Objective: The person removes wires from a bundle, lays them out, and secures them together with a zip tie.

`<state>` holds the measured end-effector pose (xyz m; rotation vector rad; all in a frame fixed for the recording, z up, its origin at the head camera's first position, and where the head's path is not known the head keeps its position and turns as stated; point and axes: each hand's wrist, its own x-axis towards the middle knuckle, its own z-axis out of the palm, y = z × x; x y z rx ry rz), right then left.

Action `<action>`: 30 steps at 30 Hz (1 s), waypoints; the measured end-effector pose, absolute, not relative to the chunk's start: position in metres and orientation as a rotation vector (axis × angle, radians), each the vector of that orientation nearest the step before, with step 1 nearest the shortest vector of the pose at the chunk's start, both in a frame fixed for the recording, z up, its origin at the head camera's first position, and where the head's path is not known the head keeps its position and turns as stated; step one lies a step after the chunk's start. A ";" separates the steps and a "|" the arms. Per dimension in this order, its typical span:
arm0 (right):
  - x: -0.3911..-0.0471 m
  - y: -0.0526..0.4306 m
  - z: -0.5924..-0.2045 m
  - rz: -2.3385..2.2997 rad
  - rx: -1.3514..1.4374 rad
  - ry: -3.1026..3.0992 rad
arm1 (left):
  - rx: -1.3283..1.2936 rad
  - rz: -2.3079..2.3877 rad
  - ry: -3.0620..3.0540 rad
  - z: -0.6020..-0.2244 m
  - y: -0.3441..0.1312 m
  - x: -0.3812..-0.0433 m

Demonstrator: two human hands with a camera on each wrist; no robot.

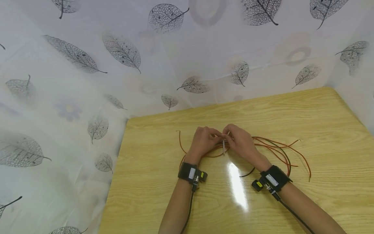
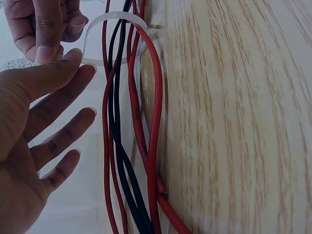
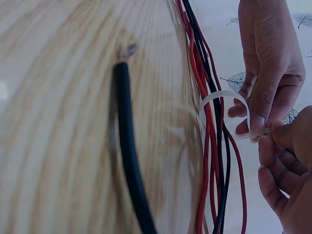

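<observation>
A white cable tie (image 2: 114, 15) forms a loop around a bundle of red wires (image 2: 157, 92) and black wires (image 2: 127, 175). My left hand (image 1: 202, 142) pinches the tie between thumb and index finger beside the bundle, its other fingers spread apart. Close against it, my right hand (image 1: 241, 142) pinches the tie's end, seen in the right wrist view just past the left fingertips. The loop (image 3: 224, 93) is wide, with slack around the wires. In the head view the hands partly hide the middle of the bundle.
The wires fan out over the wooden table (image 1: 330, 130) on both sides of the hands. One black wire end (image 3: 126, 107) with bare metal strands points towards the table's front. A white leaf-patterned sheet (image 1: 204, 42) hangs behind the table and along its left side.
</observation>
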<state>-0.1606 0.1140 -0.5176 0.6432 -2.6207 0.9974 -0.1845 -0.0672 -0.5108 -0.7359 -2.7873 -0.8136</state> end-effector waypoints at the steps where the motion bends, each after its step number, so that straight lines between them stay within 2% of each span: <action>1: -0.161 0.114 -0.517 1.002 0.645 -2.618 | -0.736 -0.816 -2.789 -0.510 -0.067 -0.184; 30: -0.166 0.118 -0.507 1.068 0.657 -2.598 | -0.725 -0.817 -2.823 -0.503 -0.063 -0.187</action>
